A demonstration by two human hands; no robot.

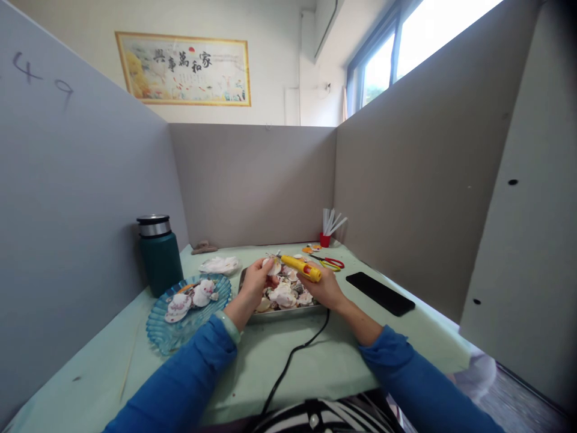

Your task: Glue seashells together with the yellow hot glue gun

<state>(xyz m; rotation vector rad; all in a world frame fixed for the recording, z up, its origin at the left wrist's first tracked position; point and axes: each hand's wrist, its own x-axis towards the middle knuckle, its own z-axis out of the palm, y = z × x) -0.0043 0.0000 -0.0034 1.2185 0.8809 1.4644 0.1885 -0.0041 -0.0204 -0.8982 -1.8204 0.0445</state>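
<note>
My left hand pinches a pale seashell above a metal tray heaped with loose seashells. My right hand is wrapped round a yellow hot glue gun, whose nozzle points left, close to the held shell; whether the tip touches it I cannot tell. A black cord runs from below the right hand toward my lap. Left of the tray, a blue scalloped glass plate bears a few shell pieces joined together.
A dark green bottle stands at the left partition. Behind the plate lies a crumpled white bag or tissue. Scissors, a red cup of white glue sticks and a black phone sit to the right. Grey partitions enclose the table.
</note>
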